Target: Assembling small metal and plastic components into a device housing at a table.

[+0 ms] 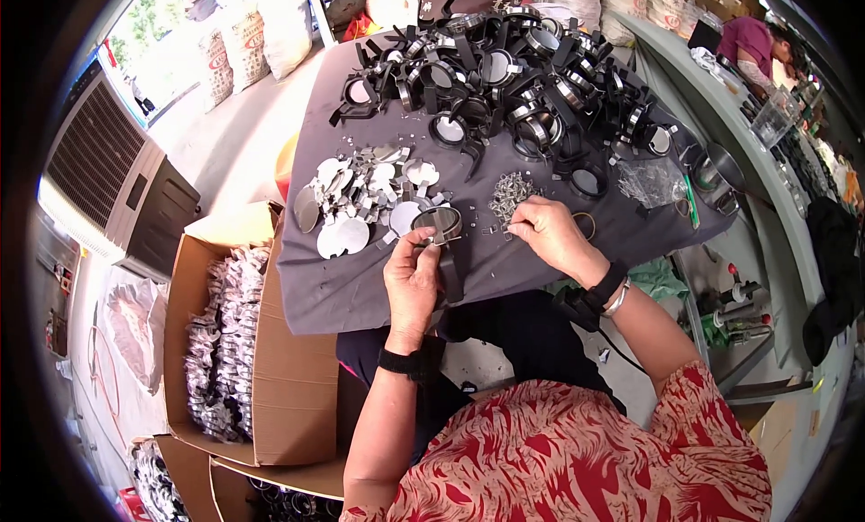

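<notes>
My left hand (409, 292) pinches a black part with a round metal-rimmed head and a handle (452, 274) that points down toward me. My right hand (557, 241) is at the edge of a small heap of tiny metal clips (514, 192), thumb and fingertips pressed together. Whatever lies between those fingertips is too small to make out. Left of the clips and beyond my left hand, flat round silvery discs (343, 238) lie in a loose pile. Across the far part of the table is a large heap of similar black handled parts (497, 67).
A grey cloth covers the table (315, 299). At its right end lie a clear plastic bag (651, 181), a green stick-like tool (692, 202) and a metal cup (718, 171). Left stand an open carton (297, 387) of wrapped parts and an air cooler (113, 166). A person (755, 49) works far right.
</notes>
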Action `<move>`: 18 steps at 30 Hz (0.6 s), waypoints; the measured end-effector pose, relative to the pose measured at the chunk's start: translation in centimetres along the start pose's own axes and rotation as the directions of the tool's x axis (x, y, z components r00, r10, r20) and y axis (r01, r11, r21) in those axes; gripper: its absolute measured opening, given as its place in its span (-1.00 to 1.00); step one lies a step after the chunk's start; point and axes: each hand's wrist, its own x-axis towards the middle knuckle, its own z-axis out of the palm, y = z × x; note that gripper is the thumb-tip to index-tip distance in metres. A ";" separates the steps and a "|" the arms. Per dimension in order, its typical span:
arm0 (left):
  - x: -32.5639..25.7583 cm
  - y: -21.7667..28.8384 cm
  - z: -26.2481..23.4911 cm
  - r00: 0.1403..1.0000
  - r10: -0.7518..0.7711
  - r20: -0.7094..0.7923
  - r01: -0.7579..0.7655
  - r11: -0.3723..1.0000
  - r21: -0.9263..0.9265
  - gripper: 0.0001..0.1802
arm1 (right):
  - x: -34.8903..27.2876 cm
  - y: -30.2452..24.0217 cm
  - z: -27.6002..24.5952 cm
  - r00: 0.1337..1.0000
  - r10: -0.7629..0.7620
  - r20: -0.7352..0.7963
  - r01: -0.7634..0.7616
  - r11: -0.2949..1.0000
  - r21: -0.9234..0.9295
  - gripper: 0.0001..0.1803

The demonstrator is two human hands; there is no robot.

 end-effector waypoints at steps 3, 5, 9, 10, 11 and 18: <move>-0.1 0.1 0.0 1.000 0.002 -0.009 -0.002 1.000 0.010 -0.80 | 0.4 -0.8 -0.2 0.993 -0.092 -0.076 0.088 0.994 -0.057 -0.91; -0.1 0.1 -0.1 1.000 -0.008 0.001 0.008 1.000 -0.002 -0.80 | 0.8 -1.0 0.5 0.985 -0.142 -0.095 0.139 0.990 -0.035 -0.91; -0.1 0.2 -0.1 1.000 -0.005 0.000 0.005 1.000 0.016 -0.81 | 1.6 -2.2 2.2 0.984 -0.157 0.084 0.174 0.946 -0.274 -0.95; -0.1 0.2 0.0 1.000 -0.005 -0.002 0.005 1.000 -0.001 -0.81 | 1.7 -2.4 2.6 0.977 -0.157 0.145 0.200 0.909 -0.366 -0.95; -0.1 0.2 0.1 1.000 -0.006 -0.005 0.006 1.000 -0.017 -0.81 | 1.8 -2.5 2.8 0.967 -0.150 0.207 0.231 0.862 -0.452 -0.94; 0.0 0.1 0.1 1.000 -0.002 0.010 0.002 0.999 -0.036 -0.82 | 2.0 -1.8 2.5 0.965 -0.236 0.119 0.264 0.875 -0.407 -0.95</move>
